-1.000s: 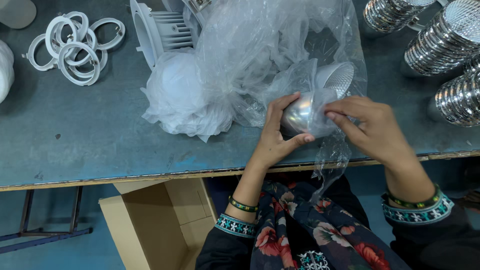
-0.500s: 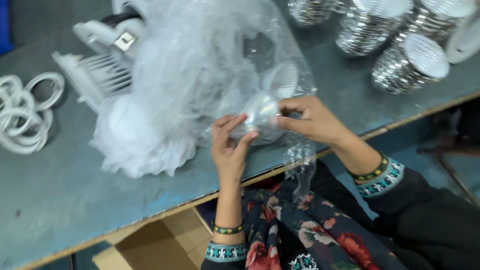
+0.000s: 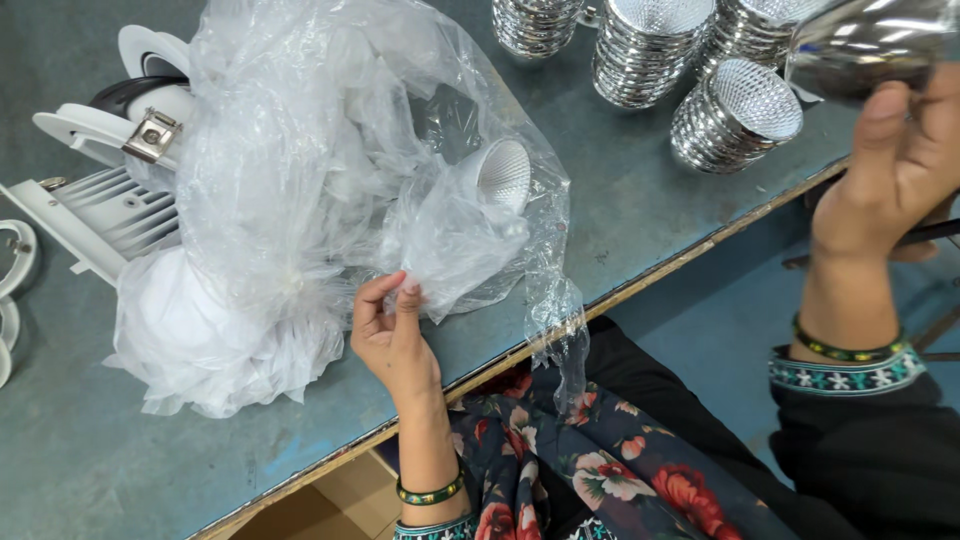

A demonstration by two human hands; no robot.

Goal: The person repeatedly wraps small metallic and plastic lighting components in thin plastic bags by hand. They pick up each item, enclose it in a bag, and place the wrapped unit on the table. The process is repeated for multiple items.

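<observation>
My left hand (image 3: 393, 325) pinches a fold of the big clear plastic bag (image 3: 330, 170) that lies crumpled on the blue-grey bench (image 3: 640, 220). Inside the bag sits a white cone-shaped reflector (image 3: 500, 175) and more white parts. My right hand (image 3: 895, 165) is raised at the upper right, off the bench edge, gripping a shiny silver reflector cup (image 3: 865, 45). Both wrists wear beaded bangles and dark patterned cuffs.
Stacks of shiny ribbed silver reflectors (image 3: 735, 110) stand at the back right of the bench. White finned lamp housings (image 3: 110, 215) lie at the left behind the bag, with white rings (image 3: 12, 290) at the far left edge. A cardboard box (image 3: 320, 505) sits under the bench.
My right hand has pulled the silver reflector cup out of the bag and lifted it up to the right. My left hand stayed on the bag's plastic. The view swung right.
</observation>
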